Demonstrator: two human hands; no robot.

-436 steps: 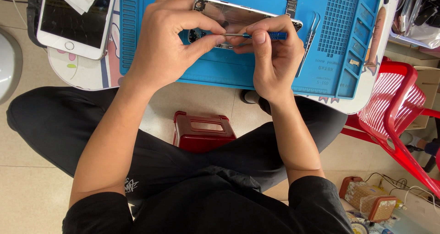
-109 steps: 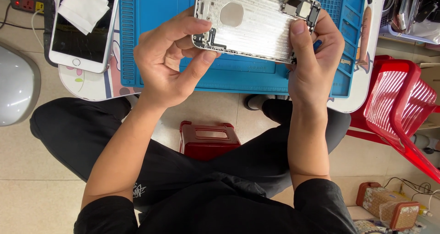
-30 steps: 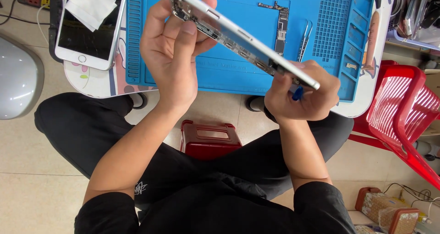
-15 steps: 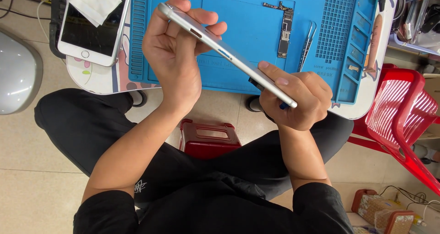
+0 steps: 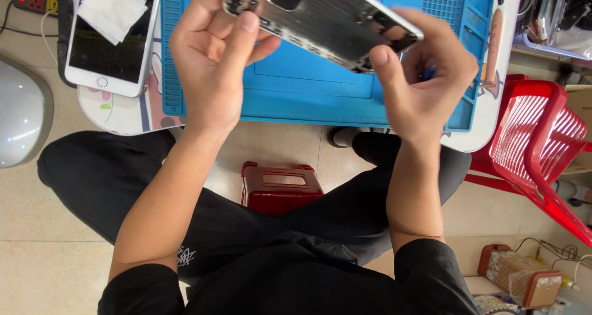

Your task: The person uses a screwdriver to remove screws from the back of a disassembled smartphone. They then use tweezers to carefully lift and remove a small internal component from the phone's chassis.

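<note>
A silver phone back housing (image 5: 320, 19), its inner side facing me, is held above a blue work mat (image 5: 308, 93). My left hand (image 5: 213, 62) grips the housing's left end, thumb on its near edge. Gripping its right end is my right hand (image 5: 419, 80), thumb pressed against the near edge. A small blue object shows between the right fingers; what it is cannot be told.
A white phone (image 5: 108, 49) with a white cloth (image 5: 111, 9) on it lies left of the mat. A small red stool (image 5: 280, 185) stands between my legs. Red plastic chairs (image 5: 536, 136) are at the right, a white rounded object (image 5: 21, 114) at the left.
The housing has turned from edge-on and tilted to showing its inner face. Both hands have risen toward the top of the view, and the right hand moved up and right.
</note>
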